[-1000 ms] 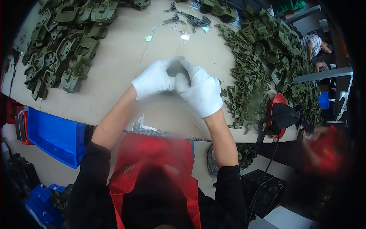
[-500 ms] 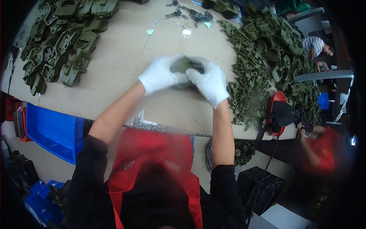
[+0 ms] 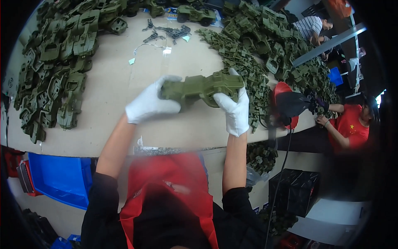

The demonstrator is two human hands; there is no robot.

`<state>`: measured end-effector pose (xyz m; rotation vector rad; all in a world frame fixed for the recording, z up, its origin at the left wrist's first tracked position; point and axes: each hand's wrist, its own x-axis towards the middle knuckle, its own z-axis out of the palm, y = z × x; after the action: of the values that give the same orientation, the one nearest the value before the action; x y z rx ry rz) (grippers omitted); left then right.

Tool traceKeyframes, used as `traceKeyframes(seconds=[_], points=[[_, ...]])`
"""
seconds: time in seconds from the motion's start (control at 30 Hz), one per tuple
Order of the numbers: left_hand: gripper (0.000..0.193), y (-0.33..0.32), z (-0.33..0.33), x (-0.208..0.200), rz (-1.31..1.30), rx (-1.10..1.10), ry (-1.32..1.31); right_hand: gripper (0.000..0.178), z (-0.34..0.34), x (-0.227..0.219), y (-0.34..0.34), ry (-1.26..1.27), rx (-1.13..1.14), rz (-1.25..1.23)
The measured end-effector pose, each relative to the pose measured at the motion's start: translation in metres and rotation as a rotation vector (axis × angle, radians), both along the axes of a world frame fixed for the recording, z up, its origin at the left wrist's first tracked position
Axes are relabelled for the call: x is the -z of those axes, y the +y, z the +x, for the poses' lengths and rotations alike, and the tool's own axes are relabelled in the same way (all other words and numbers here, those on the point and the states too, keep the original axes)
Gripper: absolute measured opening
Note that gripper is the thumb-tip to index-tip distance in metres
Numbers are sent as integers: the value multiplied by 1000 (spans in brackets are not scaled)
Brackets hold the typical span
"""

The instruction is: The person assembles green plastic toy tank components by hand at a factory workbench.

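Observation:
Above the table (image 3: 166, 133) I hold an olive-green plastic toy vehicle body (image 3: 195, 88) lengthwise between both hands, which wear white gloves. My left hand (image 3: 152, 103) grips its left end, with thumb below and fingers above. My right hand (image 3: 234, 110) is closed round the bulkier right end, its thumb pressed on the near side. Part of each end is hidden by the gloves. The body's blocky side and a rounded wheel arch show toward me.
Green vehicle shells (image 3: 76, 37) are heaped on the left. On the right lie a pile of small green parts (image 3: 244, 62) and more shells (image 3: 265, 25). Dark grey parts (image 3: 168, 31) and a toy vehicle (image 3: 196, 15) stand farther back. A blue bin (image 3: 58, 176) sits below the left edge. A co-worker (image 3: 348, 128) handles parts at right.
My hands have moved apart, and the vehicle body, mostly hidden between them before, now lies sideways in full view. The whole view has shifted.

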<state>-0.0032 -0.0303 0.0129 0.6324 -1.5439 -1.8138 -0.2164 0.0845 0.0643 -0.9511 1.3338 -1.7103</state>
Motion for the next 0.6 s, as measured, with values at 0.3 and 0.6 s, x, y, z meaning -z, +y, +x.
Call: traceKeyframes(seconds=[0.3,0.6], points=[[77,17,-4,-13,-343,152,-341,70,35,-18,-19,671,-216,45],[40,12,-12,19,-185,-150,-179,119,40,-22,-46,262,-285,138]])
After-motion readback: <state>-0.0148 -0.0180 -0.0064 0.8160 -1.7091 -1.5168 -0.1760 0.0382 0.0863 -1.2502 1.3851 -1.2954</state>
